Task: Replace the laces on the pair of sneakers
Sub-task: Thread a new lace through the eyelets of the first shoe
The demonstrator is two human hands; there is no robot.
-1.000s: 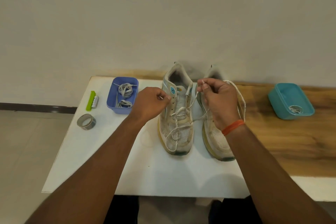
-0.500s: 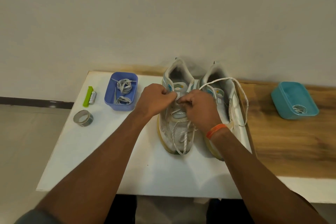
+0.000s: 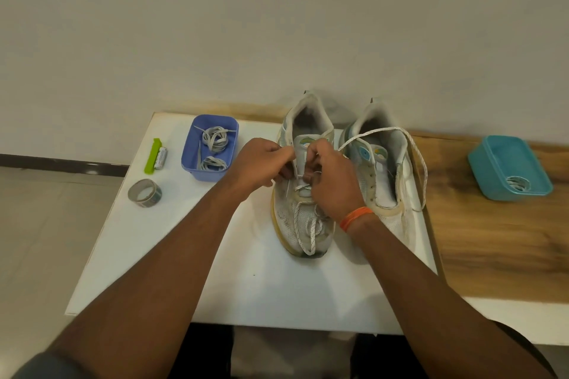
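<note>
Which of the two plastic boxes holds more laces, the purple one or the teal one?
The purple box, left of the sneakers: it holds two lace bundles, while the teal box at right shows one.

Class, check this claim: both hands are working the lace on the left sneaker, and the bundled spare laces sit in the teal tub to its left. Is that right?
Not quite. The tub to the left holding the bundled spare laces is the blue tub, as the head view shows; the teal tub sits far right. The left hand and right hand do work the lace on the left sneaker.
</note>
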